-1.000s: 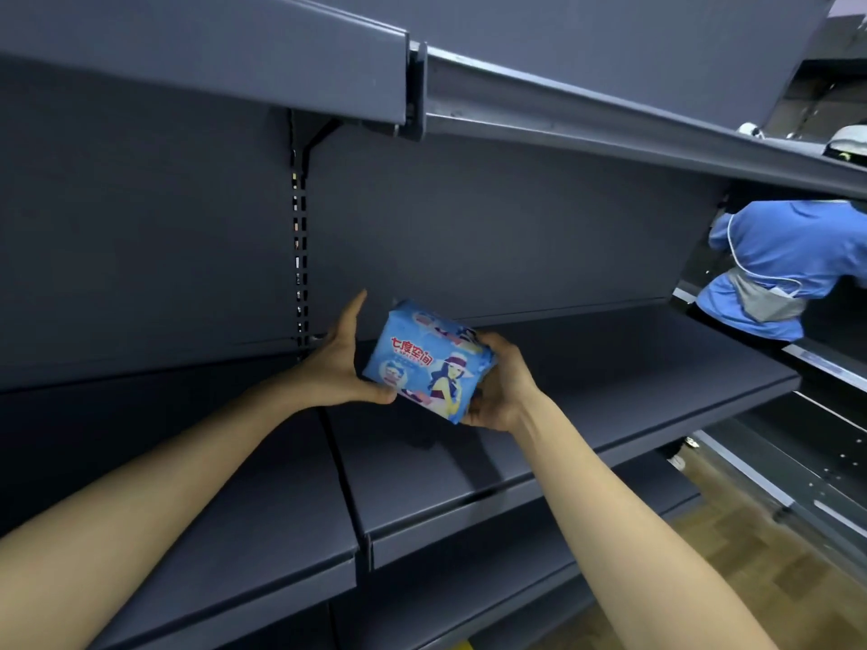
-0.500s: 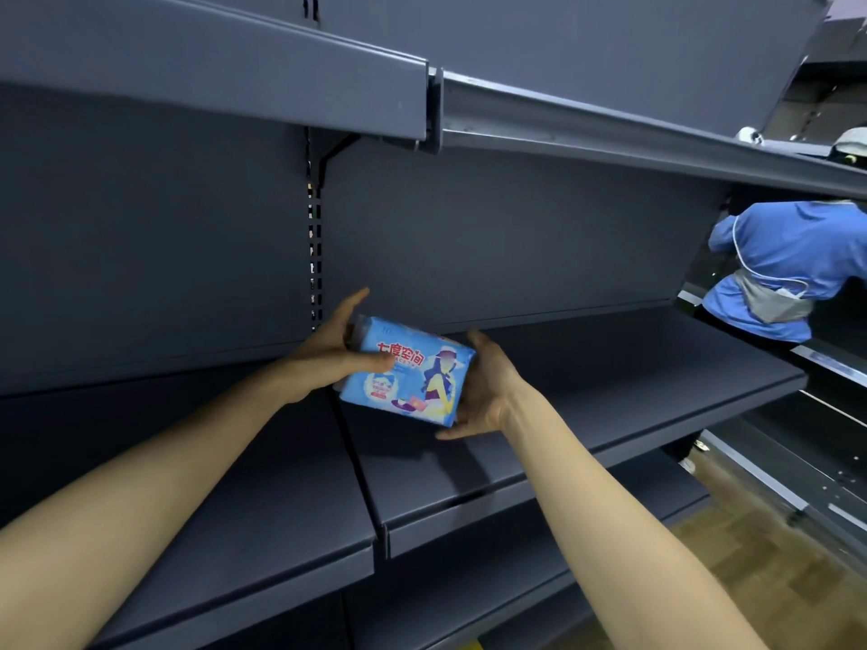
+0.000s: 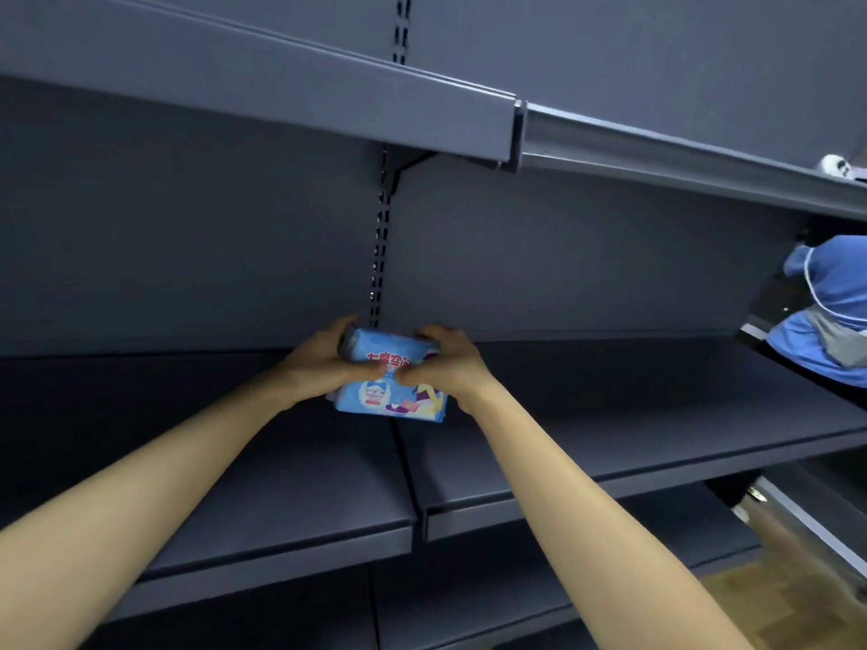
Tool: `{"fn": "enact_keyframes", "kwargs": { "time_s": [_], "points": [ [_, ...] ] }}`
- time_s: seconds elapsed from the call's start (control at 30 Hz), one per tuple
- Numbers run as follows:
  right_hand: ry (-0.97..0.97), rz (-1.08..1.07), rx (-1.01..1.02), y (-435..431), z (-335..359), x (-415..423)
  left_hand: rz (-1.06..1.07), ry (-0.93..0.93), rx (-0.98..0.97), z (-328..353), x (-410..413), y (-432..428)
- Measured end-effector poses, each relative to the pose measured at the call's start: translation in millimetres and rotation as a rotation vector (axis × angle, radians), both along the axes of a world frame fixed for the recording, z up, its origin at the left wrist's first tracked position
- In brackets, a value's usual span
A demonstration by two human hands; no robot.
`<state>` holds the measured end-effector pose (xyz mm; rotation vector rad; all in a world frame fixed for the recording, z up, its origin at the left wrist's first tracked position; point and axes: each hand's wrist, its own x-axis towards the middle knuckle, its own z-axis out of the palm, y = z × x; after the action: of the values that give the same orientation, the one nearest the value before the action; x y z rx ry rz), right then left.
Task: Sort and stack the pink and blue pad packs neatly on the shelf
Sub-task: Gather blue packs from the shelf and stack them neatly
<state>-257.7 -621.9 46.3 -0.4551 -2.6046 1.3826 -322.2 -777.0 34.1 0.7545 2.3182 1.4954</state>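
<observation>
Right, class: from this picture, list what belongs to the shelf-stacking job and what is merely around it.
Job: blue pad pack; left hand and right hand, both gripping it; middle shelf.
Around: upper shelf; slotted upright; person in blue; white object on the upper shelf; wooden floor.

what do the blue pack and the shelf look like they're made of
The pack: probably thin plastic film, glossy and printed; soft, crinkled edges with a faint sheen. The shelf: likely painted sheet metal, matte dark grey; thin folded front lip, slotted upright behind.
</observation>
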Motion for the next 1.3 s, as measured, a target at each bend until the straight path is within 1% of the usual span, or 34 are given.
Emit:
{"fn": "enact_keyframes", "kwargs": {
  "time_s": [0.07, 0.13, 0.27, 0.43, 0.53, 0.63, 0.77, 0.9, 1.1, 1.3],
  "points": [
    [-0.018, 0.04, 0.098, -19, 2, -9, 0.007, 0.06, -0.116, 7, 3, -20],
    [-0.008, 0.075, 0.147, -42, 6, -14, 0.048, 0.079, -0.177, 11, 5, -41],
    [0.055, 0.163, 0.18, -96, 7, -24, 0.203, 0.064, -0.145, 21, 10, -90],
    [0.08, 0.318, 0.235, -180, 10, -31, 0.443, 0.113, -0.251, 27, 24, -172],
    [0.119, 0.423, 0.332, -239, 14, -25, 0.586, 0.142, -0.271, 29, 45, -227],
    [0.179, 0.533, 0.417, -294, 15, -13, 0.679, 0.2, -0.326, 28, 67, -278],
    [0.25, 0.648, 0.406, -361, 12, 8, 0.818, 0.191, -0.451, 24, 99, -339],
    [0.253, 0.792, 0.383, -425, 7, 35, 0.935, 0.252, -0.5, 17, 144, -396],
    [0.268, 0.927, 0.365, -496, 2, 73, 1.062, 0.3, -0.576, 12, 207, -457],
    [0.305, 1.102, 0.372, -565, -6, 119, 1.219, 0.251, -0.63, 5, 275, -512]
  ]
}}
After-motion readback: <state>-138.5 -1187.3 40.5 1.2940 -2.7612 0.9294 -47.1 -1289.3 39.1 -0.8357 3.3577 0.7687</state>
